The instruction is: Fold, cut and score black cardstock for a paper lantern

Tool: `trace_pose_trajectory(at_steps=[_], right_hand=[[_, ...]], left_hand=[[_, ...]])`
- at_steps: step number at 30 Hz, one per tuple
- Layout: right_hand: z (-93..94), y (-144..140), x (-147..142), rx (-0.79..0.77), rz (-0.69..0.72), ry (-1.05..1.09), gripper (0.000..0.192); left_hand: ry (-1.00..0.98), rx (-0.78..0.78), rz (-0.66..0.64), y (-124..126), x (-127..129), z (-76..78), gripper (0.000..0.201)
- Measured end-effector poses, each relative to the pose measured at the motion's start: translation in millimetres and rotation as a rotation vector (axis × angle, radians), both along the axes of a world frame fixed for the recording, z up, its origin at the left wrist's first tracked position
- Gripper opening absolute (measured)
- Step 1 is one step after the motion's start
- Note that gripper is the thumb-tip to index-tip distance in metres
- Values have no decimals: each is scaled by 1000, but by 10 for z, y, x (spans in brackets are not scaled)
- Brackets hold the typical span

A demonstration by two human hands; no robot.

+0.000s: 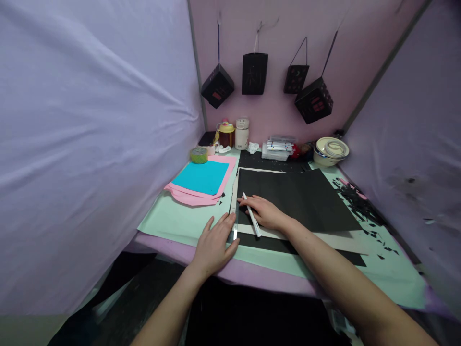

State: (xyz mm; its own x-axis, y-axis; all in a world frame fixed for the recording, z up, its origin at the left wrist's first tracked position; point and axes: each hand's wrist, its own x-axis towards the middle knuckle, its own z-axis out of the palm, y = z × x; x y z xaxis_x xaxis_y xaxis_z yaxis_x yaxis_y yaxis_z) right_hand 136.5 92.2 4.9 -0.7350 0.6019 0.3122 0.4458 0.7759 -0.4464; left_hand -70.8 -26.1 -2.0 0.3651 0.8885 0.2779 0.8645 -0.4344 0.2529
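Note:
My left hand [217, 241] lies flat with fingers stretched, pressing a narrow clear ruler [235, 232] against the left edge of a large black sheet [295, 197]. My right hand [266, 213] rests on that sheet, just right of the ruler, with its fingers curled. A slim white pen [252, 218] is held in it, slanting across the fingers; the exact grip is partly hidden. Beneath the black sheet, a pale board [345, 241] and another dark sheet [284, 244] stick out toward me.
Blue paper [203, 176] lies on pink sheets [194, 198] at left, with a roll of green tape [199, 154]. Black scraps [356, 202] litter the right side. Bottles, a box of pens [279, 148] and a lidded bowl [330, 151] line the back. Black paper lanterns [254, 73] hang above.

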Motion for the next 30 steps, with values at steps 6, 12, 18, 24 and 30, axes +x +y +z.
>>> trace_pose_trajectory(at_steps=[6,12,18,24,30], right_hand=[[7,-4,-1,-11,-7,5,36],[8,-8,1,-1,-7,-15,35],[-17,8,2,7,-1,-12,34],[-4,3,0,-17,4,18,35],[100,-18,28,-127,-156,273,31]], left_hand=[[-27,1,33,-2,2,-9,65],[-10,3,35,-2,2,1,66],[40,2,-3,0,-3,13,53],[48,0,-1,8,12,34,50],[37,15,2,-5,19,40,49]])
